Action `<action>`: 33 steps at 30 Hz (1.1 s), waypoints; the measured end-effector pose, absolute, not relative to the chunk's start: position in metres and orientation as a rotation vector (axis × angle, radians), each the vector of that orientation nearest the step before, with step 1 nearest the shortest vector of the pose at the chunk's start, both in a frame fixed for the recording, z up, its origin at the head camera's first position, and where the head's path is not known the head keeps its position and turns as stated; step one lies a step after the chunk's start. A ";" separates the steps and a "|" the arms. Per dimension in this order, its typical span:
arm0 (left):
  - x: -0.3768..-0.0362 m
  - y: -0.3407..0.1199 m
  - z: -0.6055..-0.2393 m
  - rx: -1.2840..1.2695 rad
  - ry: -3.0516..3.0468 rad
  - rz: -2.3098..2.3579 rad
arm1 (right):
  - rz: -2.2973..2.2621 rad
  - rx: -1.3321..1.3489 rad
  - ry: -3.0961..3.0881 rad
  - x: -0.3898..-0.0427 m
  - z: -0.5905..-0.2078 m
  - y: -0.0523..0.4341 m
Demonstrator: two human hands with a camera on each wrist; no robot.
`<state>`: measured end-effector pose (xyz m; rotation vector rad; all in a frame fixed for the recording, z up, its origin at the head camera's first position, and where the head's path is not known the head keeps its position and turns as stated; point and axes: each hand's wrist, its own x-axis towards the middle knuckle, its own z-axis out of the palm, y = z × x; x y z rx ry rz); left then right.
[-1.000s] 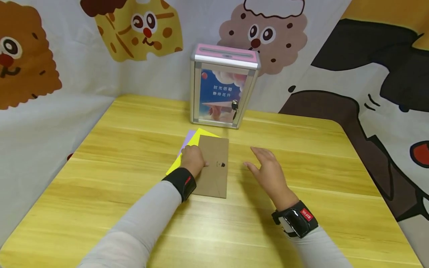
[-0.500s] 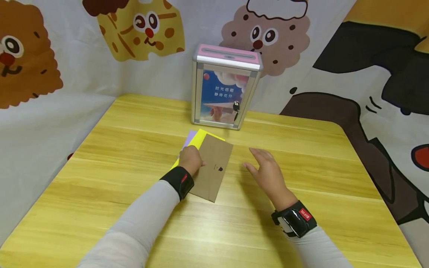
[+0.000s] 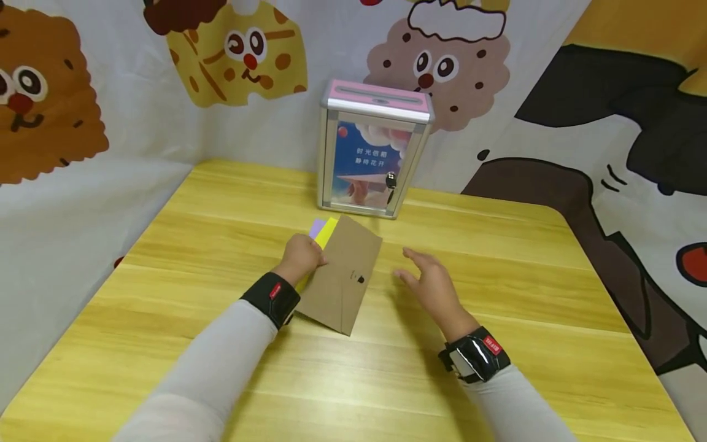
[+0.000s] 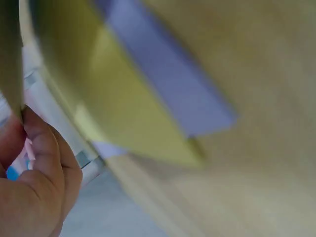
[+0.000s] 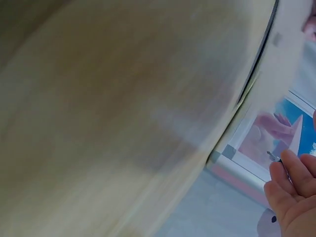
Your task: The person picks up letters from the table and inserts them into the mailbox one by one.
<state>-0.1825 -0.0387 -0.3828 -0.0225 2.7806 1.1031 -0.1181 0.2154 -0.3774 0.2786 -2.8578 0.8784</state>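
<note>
My left hand (image 3: 300, 258) pinches the left edge of a brown envelope (image 3: 339, 282), thumb on the front. The left wrist view shows the fingers (image 4: 47, 148) gripping that edge, with the envelope lifted off the papers below. Beneath it lie a yellow envelope (image 4: 113, 94) and a purple one (image 4: 173, 69), partly covered in the head view. To the right of the brown envelope, my right hand (image 3: 433, 291) hovers over the table with its fingers spread and nothing held.
Behind the envelopes stands a silver-framed letter box (image 3: 367, 159) with a pink slotted top and a key in its front lock. A cartoon-printed cloth (image 3: 265, 135) hangs behind the wooden table (image 3: 497, 245).
The brown envelope has turned clockwise and come up at its left edge in my left hand, which moved slightly left. My right hand has shifted only a little.
</note>
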 end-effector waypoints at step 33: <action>-0.192 -0.032 -0.237 0.197 2.553 2.072 | 1.360 0.184 -2.767 -0.165 -0.262 0.194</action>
